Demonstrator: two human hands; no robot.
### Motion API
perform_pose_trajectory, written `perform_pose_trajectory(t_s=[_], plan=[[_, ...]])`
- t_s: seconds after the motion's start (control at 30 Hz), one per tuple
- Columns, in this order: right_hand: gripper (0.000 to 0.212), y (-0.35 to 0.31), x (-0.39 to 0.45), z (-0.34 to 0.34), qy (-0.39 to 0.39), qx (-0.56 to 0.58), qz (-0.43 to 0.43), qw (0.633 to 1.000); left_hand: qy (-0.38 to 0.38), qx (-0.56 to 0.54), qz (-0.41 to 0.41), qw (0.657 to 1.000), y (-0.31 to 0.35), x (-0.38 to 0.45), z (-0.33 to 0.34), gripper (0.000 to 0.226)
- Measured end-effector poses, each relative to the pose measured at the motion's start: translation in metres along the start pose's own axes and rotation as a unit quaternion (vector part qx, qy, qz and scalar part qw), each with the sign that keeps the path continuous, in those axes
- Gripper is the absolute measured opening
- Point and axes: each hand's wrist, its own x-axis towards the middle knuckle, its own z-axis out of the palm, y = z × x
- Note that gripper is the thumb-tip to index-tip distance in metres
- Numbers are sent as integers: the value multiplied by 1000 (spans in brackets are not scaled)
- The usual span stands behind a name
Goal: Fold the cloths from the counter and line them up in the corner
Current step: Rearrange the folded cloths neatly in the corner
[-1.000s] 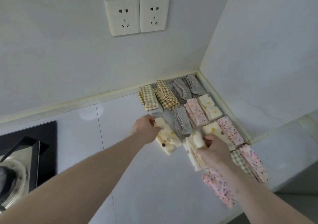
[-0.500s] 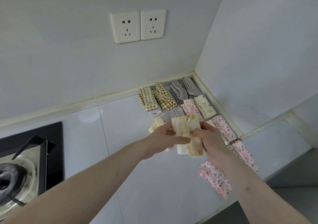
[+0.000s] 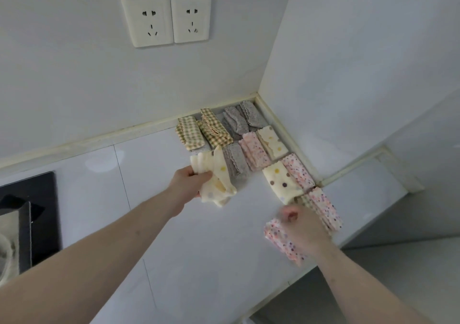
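Several folded cloths lie in rows in the counter corner: two checked ones (image 3: 202,132), grey ones (image 3: 242,118), pink flowered ones (image 3: 254,150) and cream dotted ones (image 3: 270,140). My left hand (image 3: 189,181) grips a folded cream dotted cloth (image 3: 216,179) just left of the rows. My right hand (image 3: 302,226), blurred, hovers with curled fingers over a pink flowered cloth (image 3: 277,236) near the counter's front edge. Another cream dotted cloth (image 3: 280,181) lies between the two hands.
The white counter (image 3: 199,261) ends at a front edge on the right. A black gas hob (image 3: 27,214) sits at the far left. Two wall sockets (image 3: 166,21) are above the corner. A raised ledge (image 3: 353,166) runs right of the cloths.
One second ago each hand was at its own cream cloth; they came together on one lifted cloth. Now my left hand alone holds it, and my right hand has dropped toward the pink cloth.
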Motion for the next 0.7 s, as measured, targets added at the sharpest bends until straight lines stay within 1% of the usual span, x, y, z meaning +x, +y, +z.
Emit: perform_pose_trajectory(t_s=[0.07,0.2,0.3,0.33,0.43,0.5,0.57,0.63,0.7], plan=[[7,15,-9,9,-20,-8,36,999,26,20,-22,999,-3,11,0,29],[7,16,-19,16,-22,-13,45,999,70,60,-74,993,-12,23,4,28],[16,4,-7,10,-73,56,55,994,80,77,-75,991,-13,22,7,28],[16,-4,1,6,-78,86,50,992,88,72,-67,991,-11,21,8,26],[8,-33,34,-11,-35,196,46,979,127,5,-42,991,-4,17,10,21],[9,-56,60,-22,-11,255,34,966,132,-51,-31,989,-4,16,16,17],[22,-80,84,-29,-3,289,10,957,122,-92,-43,987,-4,16,26,18],[36,-102,103,-33,8,281,-12,960,120,-93,-76,985,-8,21,36,18],[41,-120,118,-32,23,263,-31,964,135,-71,-103,983,-14,27,42,22]])
